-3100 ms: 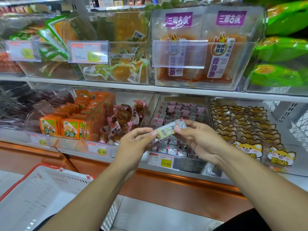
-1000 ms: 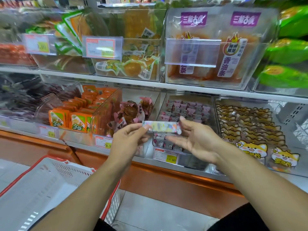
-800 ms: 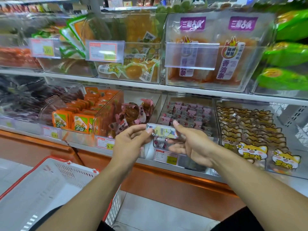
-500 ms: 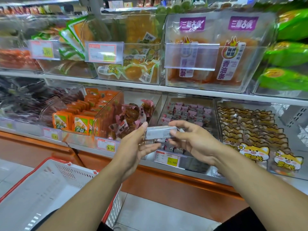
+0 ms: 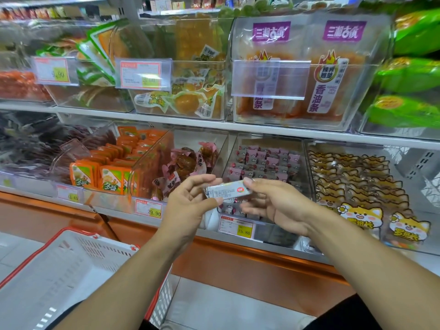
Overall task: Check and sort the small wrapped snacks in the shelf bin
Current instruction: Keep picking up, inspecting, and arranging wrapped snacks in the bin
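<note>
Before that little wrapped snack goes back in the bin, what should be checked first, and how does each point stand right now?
1. Snack held at both ends: ok; left hand and right hand each pinch an end.
2. Printed side facing the person: ok; small print and a red mark show.
3. Print readable: cannot tell; too small and blurred.
4. Wrapper undamaged: cannot tell.
5. Bin of pink-wrapped snacks right behind the hands and open on top: ok.
6. Basket within reach at lower left for rejects: ok.
</note>
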### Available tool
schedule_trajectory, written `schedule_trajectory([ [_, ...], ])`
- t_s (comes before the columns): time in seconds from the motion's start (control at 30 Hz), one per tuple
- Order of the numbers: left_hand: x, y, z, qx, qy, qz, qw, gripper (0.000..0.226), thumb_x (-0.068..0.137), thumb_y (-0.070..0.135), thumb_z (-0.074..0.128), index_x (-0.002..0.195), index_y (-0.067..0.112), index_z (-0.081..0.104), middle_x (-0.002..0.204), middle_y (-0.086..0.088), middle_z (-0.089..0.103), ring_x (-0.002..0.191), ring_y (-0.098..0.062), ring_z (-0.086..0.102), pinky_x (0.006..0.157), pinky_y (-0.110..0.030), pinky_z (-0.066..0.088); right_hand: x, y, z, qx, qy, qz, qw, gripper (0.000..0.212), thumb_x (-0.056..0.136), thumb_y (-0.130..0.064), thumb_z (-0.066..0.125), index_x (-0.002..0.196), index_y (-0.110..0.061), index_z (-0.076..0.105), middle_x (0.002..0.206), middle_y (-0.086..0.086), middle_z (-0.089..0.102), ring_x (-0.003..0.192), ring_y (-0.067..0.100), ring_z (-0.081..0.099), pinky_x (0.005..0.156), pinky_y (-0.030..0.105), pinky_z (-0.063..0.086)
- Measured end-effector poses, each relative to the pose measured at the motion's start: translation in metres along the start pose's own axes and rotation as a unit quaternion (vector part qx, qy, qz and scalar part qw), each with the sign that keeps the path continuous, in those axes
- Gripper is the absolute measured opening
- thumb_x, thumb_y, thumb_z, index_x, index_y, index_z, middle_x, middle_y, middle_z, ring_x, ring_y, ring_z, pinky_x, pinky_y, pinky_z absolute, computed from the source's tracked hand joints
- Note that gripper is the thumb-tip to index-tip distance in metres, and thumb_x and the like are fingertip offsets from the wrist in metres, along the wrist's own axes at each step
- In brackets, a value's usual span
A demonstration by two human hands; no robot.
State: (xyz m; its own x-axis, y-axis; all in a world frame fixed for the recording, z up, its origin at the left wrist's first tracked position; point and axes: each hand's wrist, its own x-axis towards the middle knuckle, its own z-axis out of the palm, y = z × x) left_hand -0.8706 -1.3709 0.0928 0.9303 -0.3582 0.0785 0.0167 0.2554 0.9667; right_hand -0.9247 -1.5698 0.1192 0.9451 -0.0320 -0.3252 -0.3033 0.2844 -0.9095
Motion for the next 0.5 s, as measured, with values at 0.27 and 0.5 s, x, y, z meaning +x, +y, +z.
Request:
schedule_trajectory([
  [0.27,0.0037,-0.0031,0.0043,-0.055,0.036,-0.084,0.994,0.037,0.082,0.015,0.076,0.114,0.000,0.065,0.097,-0.013,0.078,0.093,-0.023,0.076,0.074,-0.026,0.060,-0.0042,-0.0022,-0.0046,0.006,-0.025,-0.036,0.999,0.035,0.088,0.015,0.060,0.113,-0.008,0.067,0.106,0.015,0.076,0.093,0.028,0.074,0.076,0.027,0.061],
  [0.5,0.0072,-0.0041,0.0037,0.011,0.044,-0.016,0.999,0.037,0.078,-0.005,0.079,0.109,0.012,0.069,0.106,-0.006,0.077,0.099,-0.018,0.074,0.077,-0.023,0.058,-0.0017,-0.0052,-0.0077,0.043,-0.014,0.014,0.999,0.043,0.085,-0.032,0.074,0.118,-0.004,0.067,0.114,0.019,0.073,0.106,0.035,0.072,0.085,0.036,0.061],
])
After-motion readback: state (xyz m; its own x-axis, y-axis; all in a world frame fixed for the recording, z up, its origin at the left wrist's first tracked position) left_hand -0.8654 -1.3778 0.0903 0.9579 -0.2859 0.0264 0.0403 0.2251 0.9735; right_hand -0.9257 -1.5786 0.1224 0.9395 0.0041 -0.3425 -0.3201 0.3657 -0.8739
